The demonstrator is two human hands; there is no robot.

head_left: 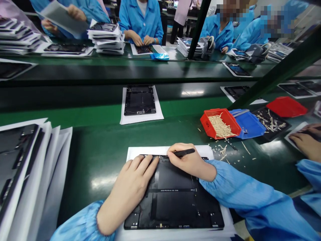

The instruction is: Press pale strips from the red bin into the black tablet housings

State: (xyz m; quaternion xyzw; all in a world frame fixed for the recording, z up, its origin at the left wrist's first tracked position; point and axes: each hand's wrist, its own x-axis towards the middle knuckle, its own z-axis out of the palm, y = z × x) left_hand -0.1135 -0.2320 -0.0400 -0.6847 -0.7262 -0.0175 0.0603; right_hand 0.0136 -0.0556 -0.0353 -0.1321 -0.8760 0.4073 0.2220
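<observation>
An opened black tablet (175, 207) with flat dark batteries inside lies on white paper sheets (200, 150) before me. My left hand (132, 184) rests flat over its upper left part, fingers stretched toward the top edge. Black tweezers (184, 153) are pinched in my right hand (187, 160), above the tablet's top edge. Their tips point left, close to my left fingertips, and what they touch is too small to make out. Part of the tablet's left side is hidden beneath my left hand.
A red bin (204, 122) of thin pale strips and a blue bin (250, 125) stand at right, strips scattered nearby. Tablets interleaved with paper form a stack (45, 180) at left. Another tablet (140, 100) lies ahead on paper. A neighbour's hand (307, 142) works at right.
</observation>
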